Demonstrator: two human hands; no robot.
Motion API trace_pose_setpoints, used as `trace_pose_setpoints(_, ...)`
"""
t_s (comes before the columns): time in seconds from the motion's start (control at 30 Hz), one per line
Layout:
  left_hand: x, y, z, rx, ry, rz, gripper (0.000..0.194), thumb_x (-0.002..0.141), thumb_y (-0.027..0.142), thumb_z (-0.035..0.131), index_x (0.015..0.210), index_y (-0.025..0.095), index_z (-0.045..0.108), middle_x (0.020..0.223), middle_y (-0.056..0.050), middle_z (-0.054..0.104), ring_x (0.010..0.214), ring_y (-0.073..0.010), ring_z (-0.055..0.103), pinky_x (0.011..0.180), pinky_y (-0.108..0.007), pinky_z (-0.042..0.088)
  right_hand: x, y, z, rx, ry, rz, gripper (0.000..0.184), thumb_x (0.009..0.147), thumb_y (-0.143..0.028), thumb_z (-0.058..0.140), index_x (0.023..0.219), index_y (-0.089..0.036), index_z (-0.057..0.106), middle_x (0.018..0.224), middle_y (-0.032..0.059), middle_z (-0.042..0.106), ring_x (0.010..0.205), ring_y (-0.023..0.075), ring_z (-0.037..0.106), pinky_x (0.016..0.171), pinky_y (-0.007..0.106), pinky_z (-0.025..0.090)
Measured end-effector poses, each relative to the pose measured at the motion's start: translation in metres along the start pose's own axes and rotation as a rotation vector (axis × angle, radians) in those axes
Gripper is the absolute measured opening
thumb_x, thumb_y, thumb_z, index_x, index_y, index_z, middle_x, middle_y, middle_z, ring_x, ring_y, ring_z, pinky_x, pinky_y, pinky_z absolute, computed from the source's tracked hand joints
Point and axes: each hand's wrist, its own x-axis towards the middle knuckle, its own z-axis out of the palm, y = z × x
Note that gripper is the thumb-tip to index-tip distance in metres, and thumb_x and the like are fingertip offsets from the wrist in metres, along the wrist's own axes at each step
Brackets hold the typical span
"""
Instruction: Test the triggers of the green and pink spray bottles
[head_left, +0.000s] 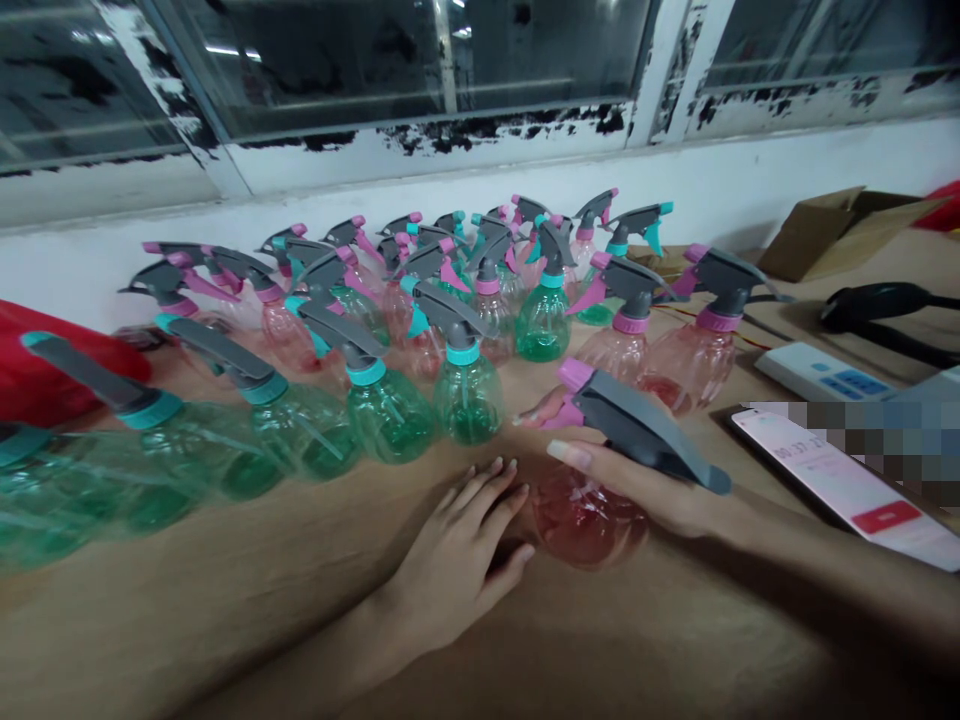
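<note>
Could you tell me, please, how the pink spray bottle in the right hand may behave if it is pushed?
The pink spray bottle may tip if pushed high, since its long grey spray head reaches out past the neck. Its smooth, shiny body could feel slippery. It probably stays fairly stiff, as its round shape shows no dent.

The left-hand green bottles (45, 500) are cut off by the edge and blurred; pixelation hides something beside the phone (840, 480).
</note>
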Motion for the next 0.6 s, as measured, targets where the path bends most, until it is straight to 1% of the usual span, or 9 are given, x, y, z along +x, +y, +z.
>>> trace_pose_setpoints(0.1, 0.0004, -0.0008, 0.0001, 0.004, 0.007, 0.003, 0.045, 0.09, 0.033, 0.055, 0.129, 0.013, 0.048, 0.138, -0.015, 0.048, 0.129, -0.0288, 0.043, 0.103, -0.05, 0.04, -0.0005, 0.0, -0.0007, -0.039, -0.014, 0.026, 0.023, 0.085, -0.048, 0.057, 0.086, -0.027, 0.064, 0.073, 0.0005, 0.063, 0.076, 0.0208, 0.064, 0.076, 0.038, 0.054)
trace_pose_setpoints(0.17, 0.0006, -0.0012, 0.0002, 0.007, 0.011, 0.008, 0.045, 0.09, 0.033, 0.055, 0.129, 0.012, 0.047, 0.139, -0.015, 0.048, 0.129, -0.0287, 0.043, 0.103, -0.05, 0.041, -0.0012, -0.0002, -0.0019, -0.094, 0.015, 0.03, 0.027, 0.085, -0.051, 0.055, 0.079, -0.026, 0.064, 0.071, 0.001, 0.063, 0.074, 0.0208, 0.063, 0.072, 0.037, 0.053)
trace_pose_setpoints(0.23, 0.0006, -0.0013, 0.0002, 0.012, 0.012, 0.01, 0.045, 0.09, 0.032, 0.055, 0.129, 0.012, 0.047, 0.139, -0.015, 0.048, 0.129, -0.0287, 0.044, 0.103, -0.05, 0.041, -0.0016, -0.0009, -0.0031, -0.111, 0.026, 0.048, 0.028, 0.084, -0.051, 0.056, 0.077, -0.026, 0.064, 0.073, 0.0014, 0.064, 0.072, 0.0203, 0.063, 0.069, 0.036, 0.053)
trace_pose_setpoints(0.3, 0.0003, -0.0011, 0.0001, 0.018, 0.014, 0.015, 0.045, 0.09, 0.032, 0.055, 0.129, 0.012, 0.047, 0.14, -0.015, 0.048, 0.129, -0.0287, 0.043, 0.103, -0.05, 0.041, -0.0011, -0.0019, -0.0036, -0.061, 0.012, 0.056, 0.024, 0.084, -0.048, 0.057, 0.08, -0.025, 0.064, 0.076, 0.0012, 0.065, 0.075, 0.0199, 0.064, 0.072, 0.036, 0.053)
trace_pose_setpoints(0.37, 0.0, -0.0009, 0.0002, 0.017, 0.01, 0.02, 0.045, 0.09, 0.032, 0.055, 0.13, 0.012, 0.047, 0.14, -0.015, 0.047, 0.13, -0.0282, 0.042, 0.104, -0.05, 0.04, 0.0001, -0.0024, -0.0032, 0.014, -0.003, 0.045, 0.019, 0.084, -0.044, 0.06, 0.087, -0.025, 0.063, 0.083, 0.0014, 0.067, 0.083, 0.02, 0.065, 0.08, 0.036, 0.052)
trace_pose_setpoints(0.43, -0.0002, -0.0008, 0.0004, 0.009, 0.001, 0.017, 0.045, 0.091, 0.033, 0.054, 0.13, 0.012, 0.047, 0.141, -0.014, 0.046, 0.131, -0.0275, 0.041, 0.105, -0.05, 0.039, 0.0012, -0.0016, -0.002, 0.068, 0.022, 0.019, 0.02, 0.082, -0.041, 0.062, 0.093, -0.024, 0.063, 0.091, 0.0022, 0.067, 0.09, 0.0201, 0.064, 0.086, 0.036, 0.051)
trace_pose_setpoints(0.5, 0.0, -0.0009, 0.0005, 0.0, -0.004, 0.01, 0.045, 0.091, 0.033, 0.053, 0.13, 0.013, 0.047, 0.142, -0.014, 0.045, 0.132, -0.0272, 0.04, 0.105, -0.05, 0.038, 0.0016, 0.0004, -0.0007, 0.091, 0.028, 0.01, 0.025, 0.082, -0.042, 0.063, 0.098, -0.024, 0.062, 0.097, 0.0033, 0.067, 0.091, 0.0202, 0.064, 0.087, 0.037, 0.051)
trace_pose_setpoints(0.6, 0.0006, -0.0013, 0.0003, -0.008, -0.01, 0.004, 0.045, 0.091, 0.033, 0.053, 0.131, 0.013, 0.046, 0.143, -0.013, 0.044, 0.133, -0.0266, 0.039, 0.106, -0.049, 0.038, 0.001, 0.0039, 0.0001, 0.081, 0.008, 0.028, 0.029, 0.083, -0.045, 0.06, 0.103, -0.024, 0.061, 0.095, 0.0037, 0.066, 0.086, 0.02, 0.064, 0.082, 0.036, 0.053)
